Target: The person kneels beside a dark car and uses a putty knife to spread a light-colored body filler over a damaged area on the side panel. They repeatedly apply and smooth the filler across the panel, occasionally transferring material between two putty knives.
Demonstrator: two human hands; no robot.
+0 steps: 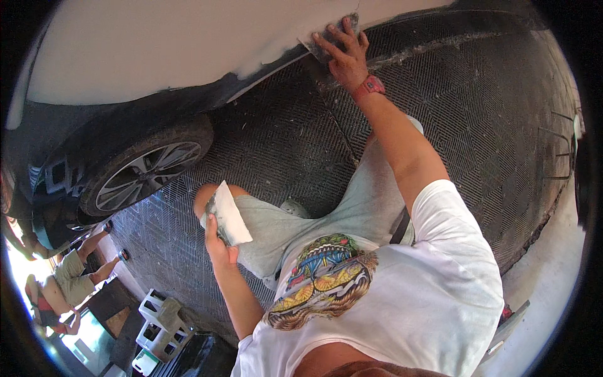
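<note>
My right hand (349, 56) is up at the lower edge of a car's side. Its fingers lie spread over a dark, smeared flat putty spreader (317, 52), pressed against the panel; what the thumb does is hidden. Pale filler coats the car panel (157, 53) in a wide patch, with dark paint showing along its lower border. Near my bent knee, my left hand (220, 249) grips a thin flat putty board (231, 221) by its edge. White putty covers most of the board, and grey smears mark its side by the fingers.
A car wheel (147, 174) stands left of my knee. Black ribbed tiles (276, 151) cover the floor. At the lower left are a grey plastic step stool (164, 327) and another person (69, 283). A metal rack (558, 151) is at the far right.
</note>
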